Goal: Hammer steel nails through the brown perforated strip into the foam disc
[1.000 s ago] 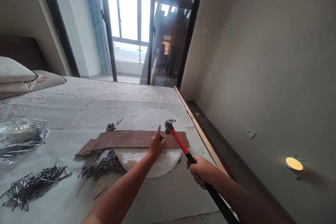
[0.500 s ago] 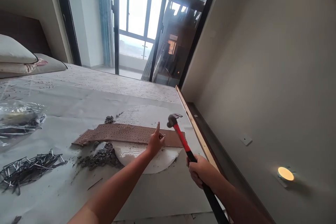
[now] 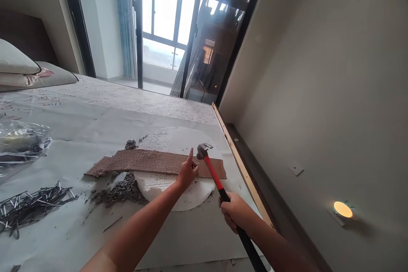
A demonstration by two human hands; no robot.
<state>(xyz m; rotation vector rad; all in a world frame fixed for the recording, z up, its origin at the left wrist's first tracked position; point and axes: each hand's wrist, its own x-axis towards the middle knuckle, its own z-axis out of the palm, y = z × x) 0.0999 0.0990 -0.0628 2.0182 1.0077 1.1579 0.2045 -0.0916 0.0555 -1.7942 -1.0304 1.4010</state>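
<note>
My right hand (image 3: 237,212) is wrapped round the black grip of a claw hammer (image 3: 213,172) with a red neck. Its metal head is raised just right of my left hand (image 3: 187,172). That hand rests over a brown perforated board (image 3: 146,161), index finger up, thumb and other fingers pinched together. A small shiny bit of a nail (image 3: 197,163) shows at the pinch; most of it is hidden. The board is dotted with small holes and lies across a round white foam disc (image 3: 181,199).
Dark nails (image 3: 35,204) lie heaped at left, below a clear plastic bag (image 3: 24,142). Grey gravel (image 3: 124,191) spills beside the disc. One nail (image 3: 112,224) lies alone on the pale sheet (image 3: 178,242). A wooden edge rail (image 3: 240,165) runs along the right, near the wall.
The hammer and my right hand have moved left, bringing the hammer head down closer to my left hand. My left hand keeps its place on the board; the view has shifted slightly.
</note>
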